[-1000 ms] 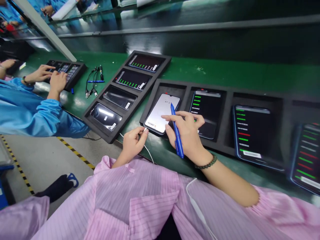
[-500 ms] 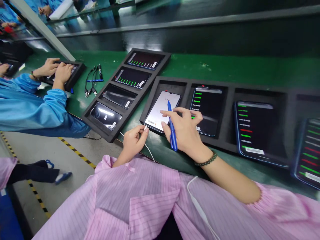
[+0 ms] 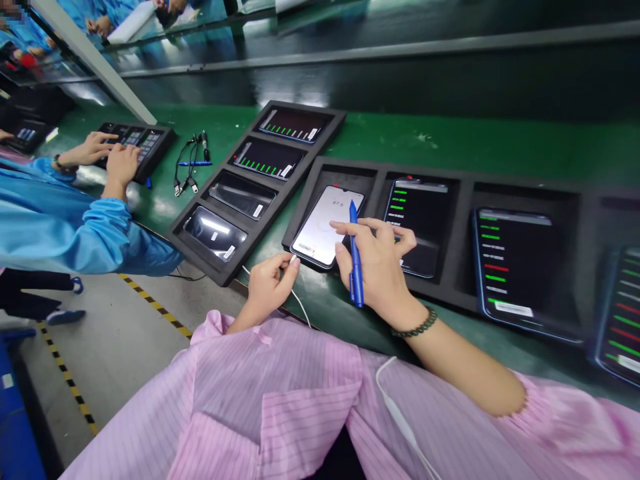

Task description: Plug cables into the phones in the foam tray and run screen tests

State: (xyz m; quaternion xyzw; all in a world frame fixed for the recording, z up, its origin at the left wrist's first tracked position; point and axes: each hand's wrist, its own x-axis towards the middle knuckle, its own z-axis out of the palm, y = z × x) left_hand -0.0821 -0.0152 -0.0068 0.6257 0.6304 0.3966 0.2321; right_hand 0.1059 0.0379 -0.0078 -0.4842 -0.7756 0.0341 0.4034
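Observation:
A phone (image 3: 320, 223) with a lit white screen reading 87.5 lies tilted in the left compartment of a black foam tray (image 3: 465, 193). At its bottom edge my left hand (image 3: 270, 283) pinches the end of a white cable (image 3: 301, 303); whether the plug sits in the phone is hidden by my fingers. My right hand (image 3: 383, 263) holds a blue pen (image 3: 357, 267) over the phone's lower right side, index finger stretched toward the screen. To the right, a phone (image 3: 420, 227) and another phone (image 3: 530, 267) show dark screens with coloured text lines.
Left of my tray, a second foam tray (image 3: 225, 272) holds several phones. Small black cables (image 3: 187, 180) and another blue pen (image 3: 195, 163) lie beyond it. Further left, a co-worker's hands (image 3: 123, 163) rest on a dark tray (image 3: 163, 140).
My right hand and the blue pen have shifted slightly right, uncovering more of the white screen. My left hand keeps its pinch. The co-worker's hands have moved a little left and down.

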